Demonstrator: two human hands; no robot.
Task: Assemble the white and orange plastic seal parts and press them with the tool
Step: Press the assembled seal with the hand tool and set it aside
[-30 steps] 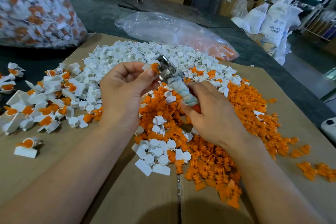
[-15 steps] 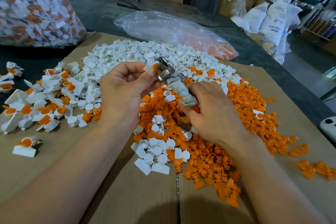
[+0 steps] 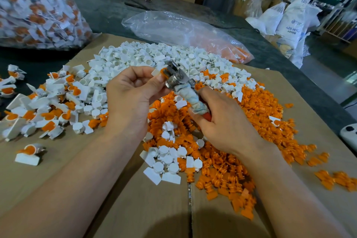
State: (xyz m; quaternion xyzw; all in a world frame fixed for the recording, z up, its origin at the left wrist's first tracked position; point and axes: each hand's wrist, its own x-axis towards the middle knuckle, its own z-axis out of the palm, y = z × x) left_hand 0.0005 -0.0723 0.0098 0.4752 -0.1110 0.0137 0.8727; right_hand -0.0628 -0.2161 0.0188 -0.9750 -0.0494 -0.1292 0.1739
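1. Noted above the middle of the cardboard sheet (image 3: 135, 199): left hand (image 3: 131, 100) pinching one white-and-orange seal (image 3: 161, 70) between thumb and forefinger, against the metal head of the tool (image 3: 177, 81).
2. Noted just right of the sheet's middle: right hand (image 3: 222, 121) curled round the cloth-wrapped handle of the tool.
3. Cannot tell whether fully seated in the tool head; contact partly hidden by the thumb.
4. Risk of a skewed press if squeezed with the orange insert off-axis in the white body. Probable result: a cracked or half-latched seal.
5. Risk of a nipped thumb tip, given its closeness to the metal head.
6. Risk of slippage on the cloth wrap under force.
7. Risk of dropping the seal into the loose orange parts (image 3: 251, 121) at the sheet's middle or the white parts (image 3: 144, 58) at its far side, so mixing an unpressed piece into stock. Apparently assembled seals (image 3: 48, 102) heaped at the sheet's left edge.
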